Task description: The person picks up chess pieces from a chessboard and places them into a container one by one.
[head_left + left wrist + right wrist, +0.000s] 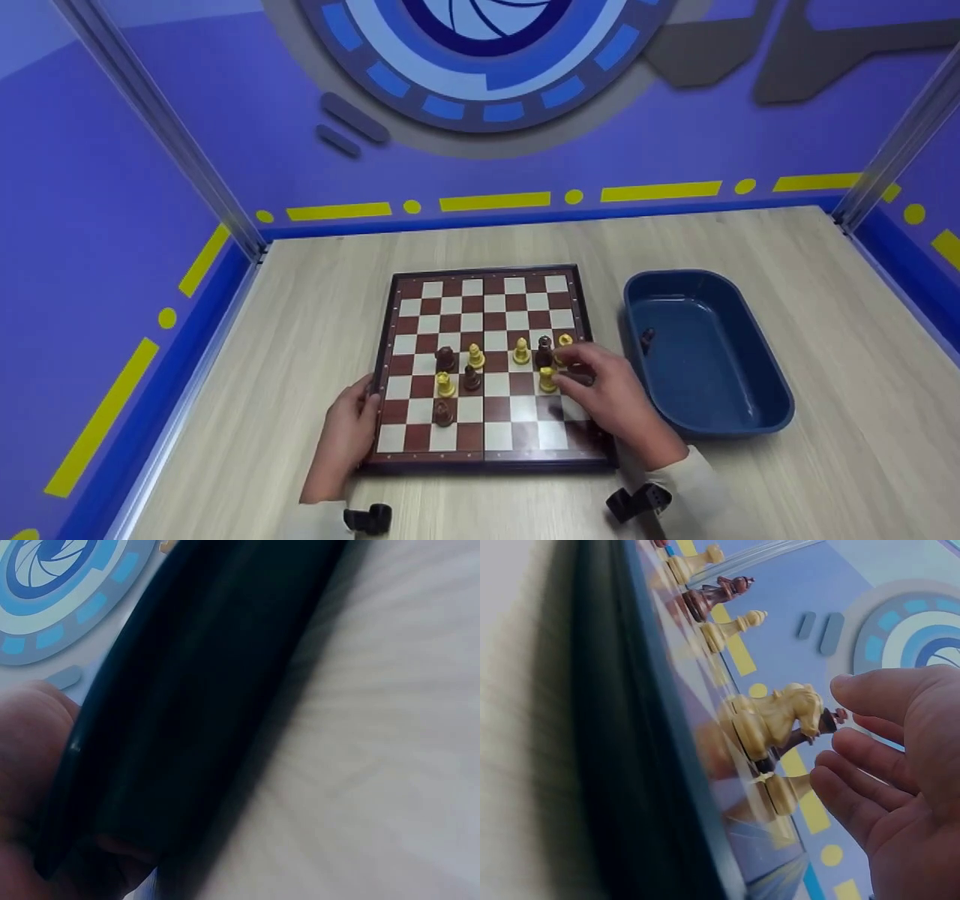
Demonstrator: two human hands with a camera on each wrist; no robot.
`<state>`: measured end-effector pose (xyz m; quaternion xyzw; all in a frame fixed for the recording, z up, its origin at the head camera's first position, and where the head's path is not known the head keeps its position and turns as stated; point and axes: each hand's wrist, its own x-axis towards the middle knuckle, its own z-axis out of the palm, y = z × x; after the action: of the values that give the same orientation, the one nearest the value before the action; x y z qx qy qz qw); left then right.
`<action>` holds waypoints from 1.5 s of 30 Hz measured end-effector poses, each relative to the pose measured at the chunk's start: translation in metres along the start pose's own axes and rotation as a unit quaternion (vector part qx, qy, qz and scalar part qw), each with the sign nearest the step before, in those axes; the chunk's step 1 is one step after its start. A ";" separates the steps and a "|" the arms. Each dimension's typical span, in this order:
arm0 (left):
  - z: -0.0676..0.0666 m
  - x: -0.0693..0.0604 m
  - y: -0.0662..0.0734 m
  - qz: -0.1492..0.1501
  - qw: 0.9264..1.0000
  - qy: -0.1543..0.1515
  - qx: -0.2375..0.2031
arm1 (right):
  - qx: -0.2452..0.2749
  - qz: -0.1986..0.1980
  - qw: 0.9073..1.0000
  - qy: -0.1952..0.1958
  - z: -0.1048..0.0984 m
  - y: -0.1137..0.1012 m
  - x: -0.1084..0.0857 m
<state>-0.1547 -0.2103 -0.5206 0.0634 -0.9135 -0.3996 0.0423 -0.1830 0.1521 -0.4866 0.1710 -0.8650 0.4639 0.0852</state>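
In the head view my left hand [351, 424] holds the left edge of a brown-and-white chessboard [517, 442]. The left wrist view shows that hand [34, 765] around the dark board edge [195, 705]. Over the board's right side, my right hand [611, 390] has its thumb and fingers spread apart around a cream knight [547, 380] and a dark king [544, 352]. In the right wrist view, the thumb [877, 694] is close to the knight [780, 720]; contact cannot be told. A cream piece [565, 341] behind is partly hidden by the fingers.
Left of centre stand several more pieces, among them a cream bishop [475, 356] and a dark piece [443, 413]. Another cream bishop [521, 351] stands near the king. A blue tray [776, 397] sits right of the board, with a dark piece [647, 339] inside. Walls enclose the table.
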 end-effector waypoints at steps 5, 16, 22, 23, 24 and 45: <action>-0.001 0.000 0.001 0.000 1.000 0.000 -0.002 | -0.035 -0.007 0.999 -0.004 0.004 0.000 0.000; -0.002 -0.001 0.002 -0.004 1.000 -0.004 -0.008 | -0.053 -0.014 0.998 -0.016 0.014 0.000 -0.001; 0.000 0.000 0.002 -0.014 1.000 -0.006 -0.015 | -0.063 -0.014 0.998 0.003 0.018 0.000 -0.001; 0.000 0.000 0.002 -0.013 1.000 -0.006 -0.015 | -0.064 -0.013 0.998 0.004 0.018 -0.001 -0.001; 0.000 0.000 0.002 -0.012 1.000 -0.007 -0.015 | -0.063 -0.013 0.998 0.006 0.018 -0.001 -0.001; -0.002 0.000 -0.001 0.016 1.000 -0.002 -0.005 | -0.026 -0.044 0.998 0.026 0.005 -0.007 0.000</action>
<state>-0.1544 -0.2119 -0.5197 0.0482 -0.9126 -0.4032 0.0472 -0.1801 0.1442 -0.4836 0.1947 -0.8658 0.4414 0.1329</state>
